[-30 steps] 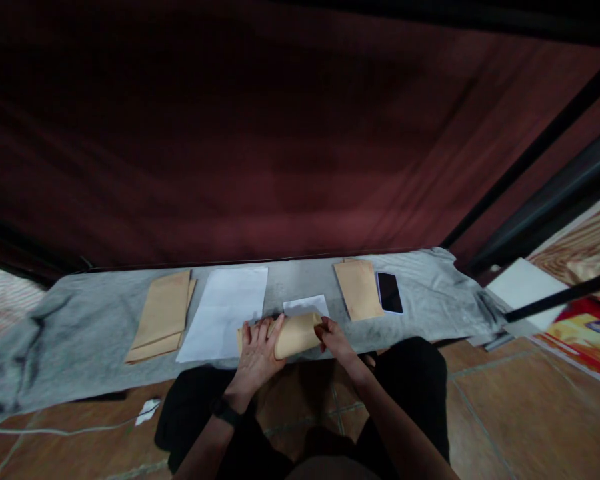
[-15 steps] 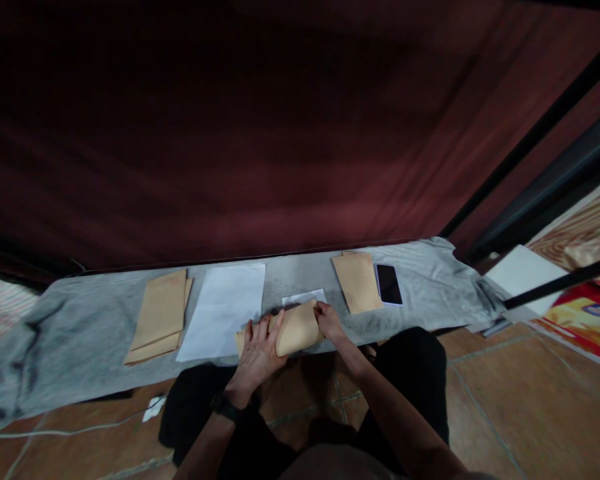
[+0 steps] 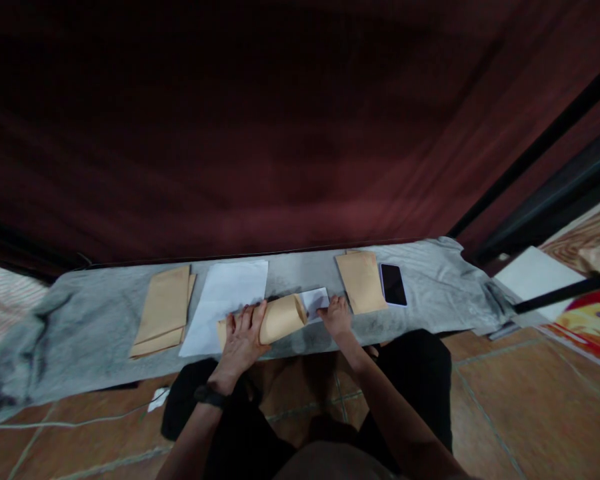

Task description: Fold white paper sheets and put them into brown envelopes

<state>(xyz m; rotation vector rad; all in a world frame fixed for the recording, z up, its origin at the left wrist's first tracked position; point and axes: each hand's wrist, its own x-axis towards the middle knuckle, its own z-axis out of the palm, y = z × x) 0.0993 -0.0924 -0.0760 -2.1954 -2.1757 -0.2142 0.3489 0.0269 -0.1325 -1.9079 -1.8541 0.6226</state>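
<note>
Tan paper envelope, bulged into a rounded form [image 3: 283, 320]: on the grey cloth-covered surface [image 3: 430, 293], shifted leftward, its right-end mouth now gaping and unheld. Left hand [image 3: 245, 337]: palm down across the envelope's left part, fingers spread. Right hand [image 3: 336, 315]: off the mouth, now just right of the envelope, at a small white paper rectangle [image 3: 318, 299]; touch or grip, cannot tell. Implication: the left hand alone seemingly steadies the envelope, its mouth accessible.
</note>
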